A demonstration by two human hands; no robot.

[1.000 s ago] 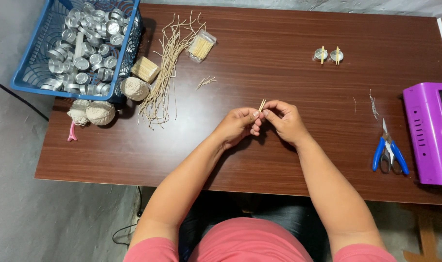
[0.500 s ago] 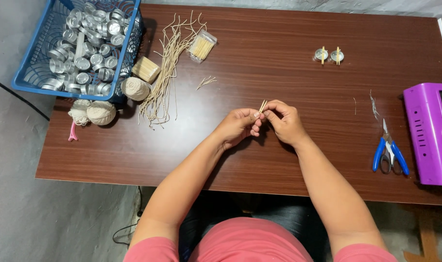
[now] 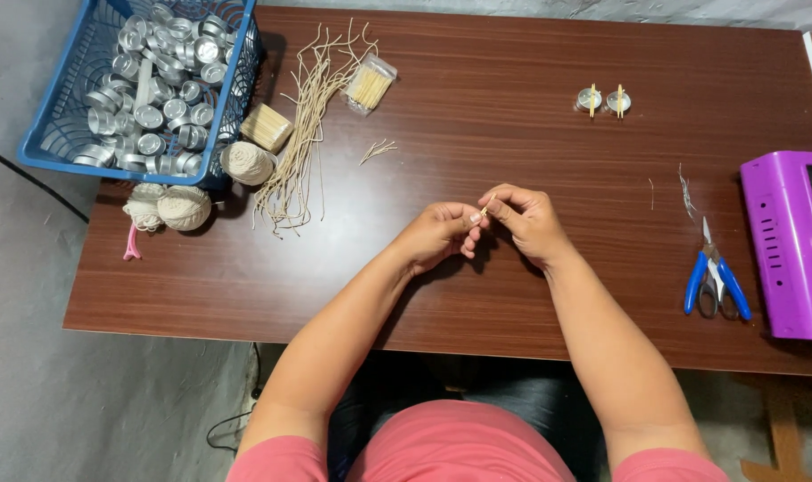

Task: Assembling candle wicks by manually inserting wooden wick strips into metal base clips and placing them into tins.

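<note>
Pinching a thin pale stick between both hands, left hand and right hand meet fingertip to fingertip above mid-worktop, steadying such a tiny piece.

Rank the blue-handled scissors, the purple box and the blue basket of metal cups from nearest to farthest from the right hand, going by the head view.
From the right hand:
1. Blue-handled scissors, lying on the table to its right.
2. Purple box, beyond the scissors at the table's right edge.
3. Blue basket of metal cups, at the far left corner.
</note>
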